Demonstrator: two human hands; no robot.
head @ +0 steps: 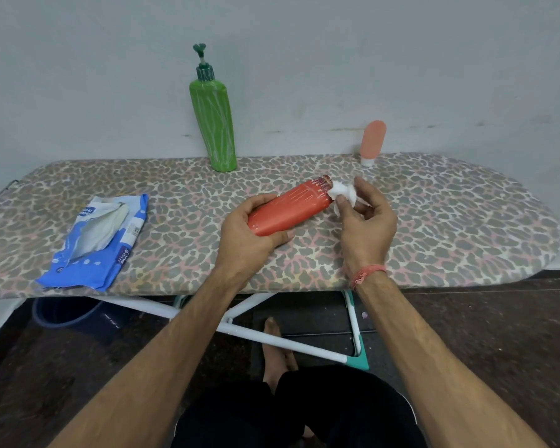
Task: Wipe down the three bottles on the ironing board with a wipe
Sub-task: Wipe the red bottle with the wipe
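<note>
My left hand [249, 231] grips the base of a red-orange bottle [291, 205], held tilted above the ironing board [434, 221] with its cap end pointing up and right. A crumpled white wipe [345, 190] is pinched in my right hand [366, 221] and pressed against the bottle's cap end. A tall green pump bottle [215, 124] stands upright at the board's far edge by the wall. To its right a small peach tube bottle [372, 140] stands on its white cap.
An opened blue wipes pack [101, 240] lies on the board's left part. Behind the board is a white wall. Under it are white and teal legs [356, 357], a dark blue bucket [65, 313], my bare foot and dark floor.
</note>
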